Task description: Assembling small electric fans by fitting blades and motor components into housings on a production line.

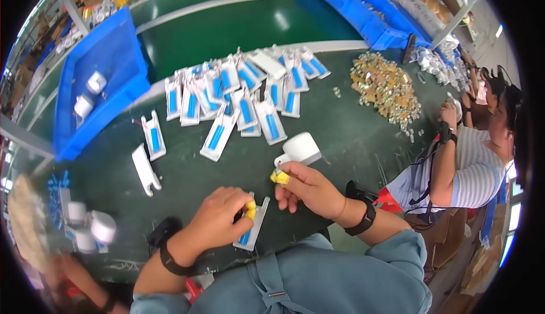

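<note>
My left hand (218, 217) is closed over a white plastic casing (259, 226) with a blue cylindrical cell in it, near the table's front edge. Its fingertips, covered in yellow, hide the casing's upper part. To its right, my right hand (312, 189) is raised and pinches a small shiny piece (279, 165) between yellow-covered fingertips; the piece is too small to name. Just beyond that hand lies a rounded white plastic part (301, 148). A similar casing with a blue cell (154, 136) and a bare white cover (145, 170) lie further left.
Many cell-filled casings (244, 109) lie piled mid-table. A heap of small metal pieces (386, 87) is at the right. A blue tray (102, 81) with white parts stands left, blue bins (363, 13) far right. White parts (102, 227) lie near left. A co-worker (465, 160) sits at right.
</note>
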The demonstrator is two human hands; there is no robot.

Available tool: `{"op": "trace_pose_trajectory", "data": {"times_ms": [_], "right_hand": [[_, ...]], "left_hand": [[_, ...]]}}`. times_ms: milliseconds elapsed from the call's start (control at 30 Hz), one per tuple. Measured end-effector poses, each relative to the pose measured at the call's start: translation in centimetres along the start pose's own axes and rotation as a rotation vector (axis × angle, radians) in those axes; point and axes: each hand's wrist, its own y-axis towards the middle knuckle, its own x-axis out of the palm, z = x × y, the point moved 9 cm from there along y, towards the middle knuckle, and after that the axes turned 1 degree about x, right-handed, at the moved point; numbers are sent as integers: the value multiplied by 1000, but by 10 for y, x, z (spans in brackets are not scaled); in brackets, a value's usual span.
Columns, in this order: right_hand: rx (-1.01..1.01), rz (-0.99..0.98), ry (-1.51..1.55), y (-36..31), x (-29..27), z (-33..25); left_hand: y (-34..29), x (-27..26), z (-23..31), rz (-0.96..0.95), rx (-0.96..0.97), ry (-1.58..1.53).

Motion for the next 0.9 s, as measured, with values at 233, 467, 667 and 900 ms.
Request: {"op": "trace_pose_trajectory", "data": {"times_ms": [233,467,667,900], "right_hand": [[50,-68,114,0,28,29],[-7,19,119,-7,28,33],[34,-8,-37,-8,32,33],[-33,0,-267,-11,37,25]], "left_hand": [[-9,-3,-9,96,-85,-94],[-12,-4,-11,126,-110,-89],[-10,-5,-11,121,-95,-107],[-9,-2,-12,109,-71,-132]]}}
